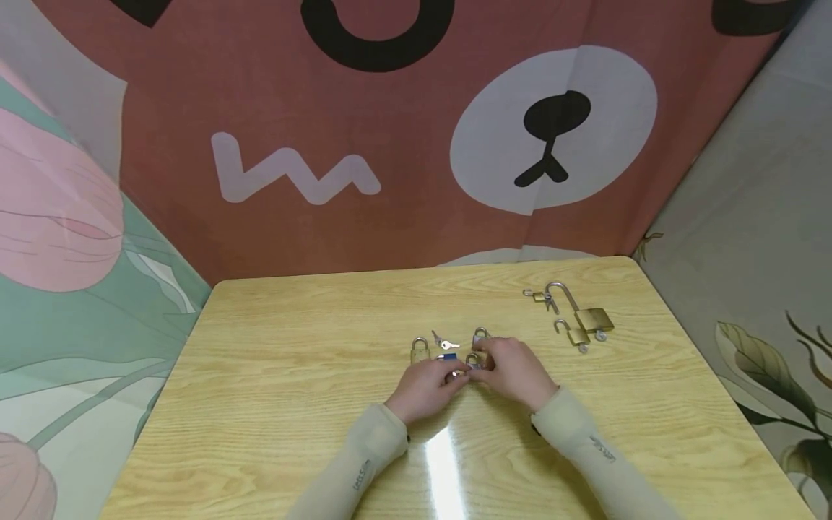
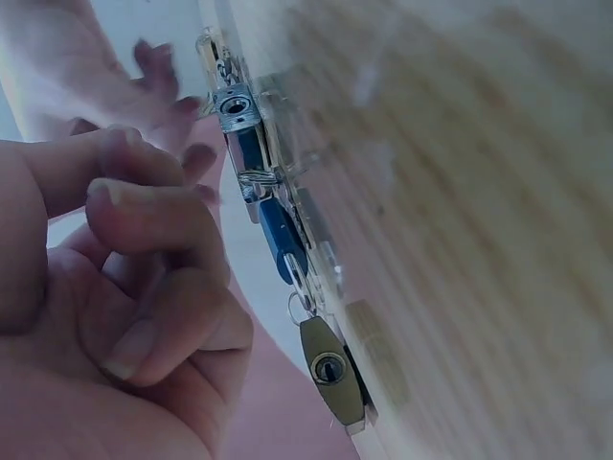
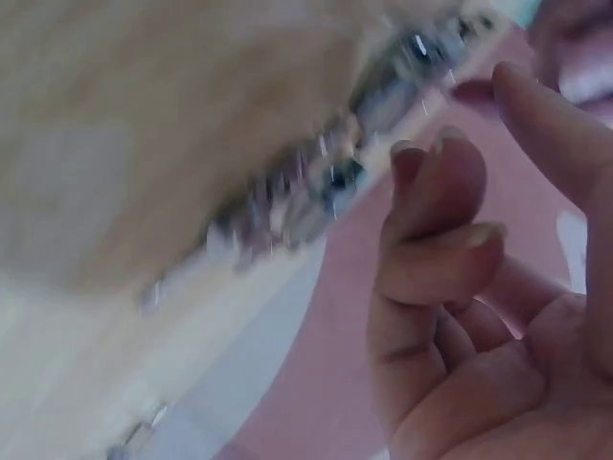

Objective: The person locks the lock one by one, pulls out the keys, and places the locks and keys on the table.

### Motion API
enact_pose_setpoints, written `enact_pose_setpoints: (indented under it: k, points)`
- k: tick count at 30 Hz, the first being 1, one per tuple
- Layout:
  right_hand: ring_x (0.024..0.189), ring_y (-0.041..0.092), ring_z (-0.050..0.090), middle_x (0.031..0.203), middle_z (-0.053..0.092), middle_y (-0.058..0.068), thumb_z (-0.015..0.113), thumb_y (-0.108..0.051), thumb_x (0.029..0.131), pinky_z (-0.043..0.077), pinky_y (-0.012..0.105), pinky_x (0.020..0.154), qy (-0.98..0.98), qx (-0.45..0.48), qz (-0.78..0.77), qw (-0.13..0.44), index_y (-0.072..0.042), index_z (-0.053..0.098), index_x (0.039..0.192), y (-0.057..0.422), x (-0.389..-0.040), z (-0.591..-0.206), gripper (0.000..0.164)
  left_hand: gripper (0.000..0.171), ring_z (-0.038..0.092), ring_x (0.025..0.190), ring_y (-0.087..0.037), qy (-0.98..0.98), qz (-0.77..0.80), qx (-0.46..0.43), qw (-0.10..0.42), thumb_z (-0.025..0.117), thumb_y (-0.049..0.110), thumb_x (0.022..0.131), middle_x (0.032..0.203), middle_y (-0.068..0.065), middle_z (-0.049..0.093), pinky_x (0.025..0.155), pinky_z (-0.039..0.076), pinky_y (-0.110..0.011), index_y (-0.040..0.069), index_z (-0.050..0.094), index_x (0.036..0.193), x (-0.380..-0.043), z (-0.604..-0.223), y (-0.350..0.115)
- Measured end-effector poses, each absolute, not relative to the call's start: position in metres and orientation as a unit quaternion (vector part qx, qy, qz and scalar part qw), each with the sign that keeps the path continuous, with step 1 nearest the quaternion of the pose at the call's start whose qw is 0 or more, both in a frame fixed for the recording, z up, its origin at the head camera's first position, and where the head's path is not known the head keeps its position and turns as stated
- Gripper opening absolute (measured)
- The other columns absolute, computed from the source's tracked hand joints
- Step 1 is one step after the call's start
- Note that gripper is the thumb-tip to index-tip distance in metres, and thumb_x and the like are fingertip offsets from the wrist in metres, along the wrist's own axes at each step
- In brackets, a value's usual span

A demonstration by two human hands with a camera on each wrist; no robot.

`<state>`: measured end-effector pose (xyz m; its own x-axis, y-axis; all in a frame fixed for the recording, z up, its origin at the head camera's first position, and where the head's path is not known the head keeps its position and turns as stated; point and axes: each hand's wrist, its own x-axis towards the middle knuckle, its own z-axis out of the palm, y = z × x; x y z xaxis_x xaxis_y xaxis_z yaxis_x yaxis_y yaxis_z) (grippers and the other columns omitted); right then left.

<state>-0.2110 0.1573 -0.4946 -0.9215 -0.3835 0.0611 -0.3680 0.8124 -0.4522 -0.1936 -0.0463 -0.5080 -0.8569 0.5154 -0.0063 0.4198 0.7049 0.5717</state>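
My left hand [image 1: 425,390] is low over the table among small padlocks, fingers curled; I cannot tell whether a small item sits between its fingertips. Facing it, my right hand [image 1: 516,370] has bent fingers with a gap to the thumb, right at the silver-coloured padlocks. One such padlock [image 1: 481,335] is behind the right fingers; a second padlock [image 1: 473,360] sits between the two hands. Beyond the left hand are a brass padlock [image 1: 419,351] and a blue padlock [image 1: 447,357]. Loose keys [image 1: 445,343] lie just behind. In the left wrist view the brass padlock [image 2: 332,372] shows its keyhole.
At the back right of the wooden table [image 1: 279,404] lie a large brass padlock [image 1: 594,320] with its shackle open, a smaller brass padlock [image 1: 577,336], and a tiny padlock [image 1: 539,297] with keys. Printed cloth [image 1: 364,238] hangs behind the table.
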Motion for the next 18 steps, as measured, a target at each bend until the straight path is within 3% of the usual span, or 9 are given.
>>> enact_pose_setpoints:
  k: [3, 9, 14, 18]
  points:
    - [0.056, 0.007, 0.051, 0.066, 0.060, -0.006, 0.084, -0.031, 0.088, 0.044, 0.026, 0.052, 0.960, -0.175, -0.217, 0.002, -0.001, 0.071, 0.119, 0.179, -0.218, -0.484, 0.045, 0.025, 0.062, 0.077, -0.003, 0.919, 0.295, 0.247, 0.083, 0.062, 0.031, 0.105, 0.094, 0.006, 0.075, 0.070, 0.049, -0.022, 0.021, 0.074, 0.126, -0.193, -0.508, -0.046]
    - [0.055, 0.017, 0.057, 0.069, 0.067, 0.007, 0.078, -0.024, 0.092, 0.047, 0.036, 0.049, 0.977, -0.103, -0.174, -0.073, 0.006, 0.071, 0.113, 0.240, -0.235, -0.477, 0.038, 0.024, 0.056, 0.071, -0.002, 0.905, 0.339, 0.245, 0.075, 0.063, 0.027, 0.105, 0.089, 0.008, 0.071, 0.066, 0.047, -0.021, 0.021, 0.074, 0.125, -0.193, -0.509, -0.048]
    - [0.057, 0.030, 0.061, 0.077, 0.068, 0.020, 0.078, -0.023, 0.090, 0.049, 0.047, 0.049, 0.979, -0.036, -0.164, -0.118, 0.007, 0.072, 0.101, 0.279, -0.240, -0.490, 0.032, 0.027, 0.064, 0.093, 0.000, 0.879, 0.387, 0.268, 0.076, 0.061, 0.026, 0.106, 0.110, 0.008, 0.073, 0.082, 0.054, -0.018, 0.020, 0.070, 0.131, -0.193, -0.510, -0.048]
    - [0.053, 0.028, 0.058, 0.074, 0.067, 0.018, 0.082, -0.024, 0.087, 0.046, 0.045, 0.046, 0.978, -0.012, -0.171, -0.122, 0.003, 0.069, 0.086, 0.292, -0.241, -0.502, 0.030, 0.029, 0.066, 0.109, -0.004, 0.866, 0.402, 0.288, 0.079, 0.061, 0.025, 0.107, 0.126, 0.006, 0.071, 0.092, 0.055, -0.020, 0.019, 0.067, 0.134, -0.194, -0.509, -0.046]
